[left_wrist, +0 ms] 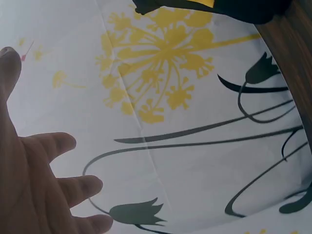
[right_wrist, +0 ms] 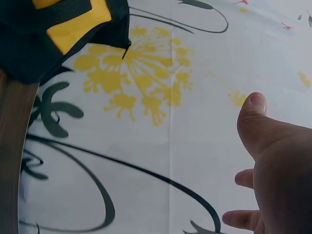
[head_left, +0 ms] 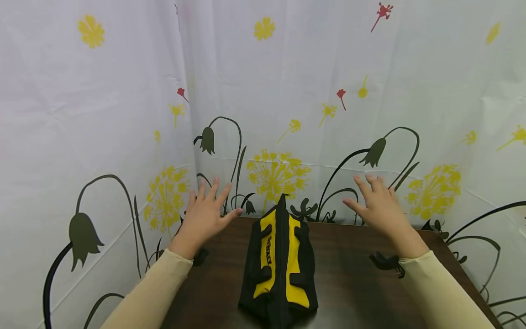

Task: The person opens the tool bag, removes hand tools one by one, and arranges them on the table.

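A black and yellow tool bag (head_left: 269, 256) with a zipper along its top and short black handles sits on the dark brown table (head_left: 349, 274). To the left of the bag my left hand (head_left: 207, 214) is raised with its fingers spread, holding nothing. On the other side my right hand (head_left: 380, 208) is also raised, fingers apart and nothing in its grasp. Both hands are apart from the bag. Part of the bag (right_wrist: 73, 29) shows at the upper left in the right wrist view, and its dark edge (left_wrist: 234, 9) at the top in the left wrist view.
A white curtain (head_left: 287, 82) printed with yellow, red and dark green flowers hangs behind the table and along its left side. Dark wrist straps (head_left: 386, 262) sit at the sleeve ends. The table's right edge runs diagonally past the right forearm.
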`<state>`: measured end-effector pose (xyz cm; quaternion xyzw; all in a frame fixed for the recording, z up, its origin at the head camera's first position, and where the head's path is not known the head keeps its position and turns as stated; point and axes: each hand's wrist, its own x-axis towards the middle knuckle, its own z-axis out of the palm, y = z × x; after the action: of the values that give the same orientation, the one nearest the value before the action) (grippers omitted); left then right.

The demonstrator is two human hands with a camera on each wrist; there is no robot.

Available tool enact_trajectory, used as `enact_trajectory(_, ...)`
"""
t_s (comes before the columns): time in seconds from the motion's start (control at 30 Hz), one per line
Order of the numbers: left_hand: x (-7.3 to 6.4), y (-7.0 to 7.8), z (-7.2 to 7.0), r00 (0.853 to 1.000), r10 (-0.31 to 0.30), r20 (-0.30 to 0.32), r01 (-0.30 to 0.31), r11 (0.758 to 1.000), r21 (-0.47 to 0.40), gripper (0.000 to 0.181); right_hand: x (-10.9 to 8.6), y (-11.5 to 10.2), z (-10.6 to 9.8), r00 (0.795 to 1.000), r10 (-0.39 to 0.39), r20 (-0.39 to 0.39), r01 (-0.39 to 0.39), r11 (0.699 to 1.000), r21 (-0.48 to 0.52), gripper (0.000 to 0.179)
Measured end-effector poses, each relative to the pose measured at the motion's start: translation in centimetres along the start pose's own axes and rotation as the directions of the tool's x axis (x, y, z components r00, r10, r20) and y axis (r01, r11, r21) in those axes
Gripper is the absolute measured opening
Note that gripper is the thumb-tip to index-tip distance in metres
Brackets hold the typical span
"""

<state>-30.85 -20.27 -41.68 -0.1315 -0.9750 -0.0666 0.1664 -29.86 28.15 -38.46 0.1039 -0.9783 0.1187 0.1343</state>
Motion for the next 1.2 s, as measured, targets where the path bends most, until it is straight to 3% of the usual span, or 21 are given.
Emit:
enact_trajectory(0.17, 0.8, 0.3, 0.6, 1.000, 0.004, 0.017, -0.002, 0.992, -0.129, 0.091, 1.1, -1.4, 1.1, 1.000, -0.014, -0.018, 0.015, 0.997, 0.078, 0.085)
enact_trajectory(0.3, 1.7, 0.6, 1.5, 0.999, -0.010, 0.036, 0.018, 0.970, -0.241, 0.089, 1.8, -2.3, 2.3, 1.000, 0.008, 0.010, -0.009, 0.987, 0.158, 0.084)
enact_trajectory(0.4, 2.6, 0.9, 2.1, 0.998, -0.034, 0.048, 0.047, 0.946, -0.322, 0.087, 2.7, -2.8, 3.1, 0.999, 0.041, 0.032, -0.047, 0.976, 0.212, 0.083)
enact_trajectory(0.5, 3.7, 1.2, 2.8, 0.993, -0.064, 0.096, 0.099, 0.899, -0.427, 0.087, 3.6, -3.5, 3.7, 0.997, 0.060, 0.044, -0.069, 0.963, 0.260, 0.079)
enact_trajectory(0.63, 5.0, 1.7, 3.9, 0.975, -0.072, 0.212, 0.185, 0.790, -0.585, 0.077, 4.6, -4.7, 4.2, 0.994, 0.073, 0.081, -0.096, 0.937, 0.335, 0.070)
enact_trajectory(0.7, 5.5, 2.1, 4.4, 0.959, -0.053, 0.280, 0.232, 0.716, -0.659, 0.066, 5.0, -5.3, 4.7, 0.990, 0.073, 0.118, -0.114, 0.916, 0.385, 0.066)
enact_trajectory(0.77, 6.0, 2.4, 5.1, 0.938, -0.024, 0.345, 0.284, 0.621, -0.730, 0.054, 5.5, -6.0, 5.4, 0.983, 0.071, 0.168, -0.140, 0.885, 0.444, 0.062)
enact_trajectory(0.8, 6.3, 2.6, 5.5, 0.931, -0.004, 0.365, 0.299, 0.580, -0.757, 0.050, 5.9, -6.2, 5.8, 0.978, 0.068, 0.198, -0.158, 0.861, 0.484, 0.060)
enact_trajectory(0.83, 6.5, 2.9, 5.8, 0.920, 0.010, 0.393, 0.332, 0.516, -0.790, 0.046, 6.2, -6.5, 6.2, 0.973, 0.060, 0.225, -0.173, 0.832, 0.526, 0.057)
enact_trajectory(0.93, 7.3, 3.6, 6.8, 0.902, 0.036, 0.431, 0.388, 0.371, -0.844, 0.043, 7.4, -7.0, 7.4, 0.951, 0.040, 0.307, -0.241, 0.718, 0.653, 0.046)
enact_trajectory(0.97, 7.5, 3.8, 7.0, 0.899, 0.037, 0.436, 0.399, 0.338, -0.852, 0.042, 7.7, -7.2, 7.7, 0.943, 0.030, 0.333, -0.264, 0.678, 0.686, 0.042)
enact_trajectory(1.03, 8.1, 4.3, 7.6, 0.896, 0.028, 0.444, 0.420, 0.281, -0.863, 0.040, 8.4, -7.6, 8.3, 0.926, 0.018, 0.377, -0.306, 0.619, 0.723, 0.036)
enact_trajectory(1.07, 8.3, 4.5, 7.9, 0.895, 0.025, 0.445, 0.423, 0.264, -0.867, 0.040, 8.6, -7.8, 8.5, 0.920, 0.013, 0.392, -0.319, 0.604, 0.730, 0.033)
enact_trajectory(1.2, 9.5, 5.1, 9.2, 0.892, 0.016, 0.451, 0.436, 0.227, -0.871, 0.038, 9.6, -8.6, 9.4, 0.902, 0.025, 0.431, -0.364, 0.581, 0.728, 0.031)
